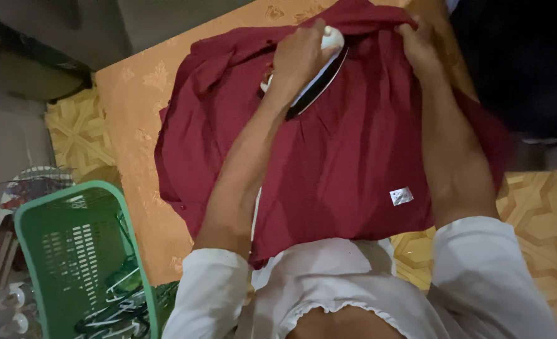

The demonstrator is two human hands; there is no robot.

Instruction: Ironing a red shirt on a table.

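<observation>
White sleeves [479,276] are filling the bottom of my view, nearest the camera. Moving from the left, I am seeing a green basket [77,251] standing off the orange cloth's [134,125] near left corner, with hangers [112,307] lying in it. My left hand [300,53] is clenching around the iron [319,72], which is resting on the red shirt [341,157] toward the cloth's far edge. That shirt is lying spread across the cloth's middle. My right hand [416,44] is pinching the shirt's far hem, just beside the iron.
</observation>
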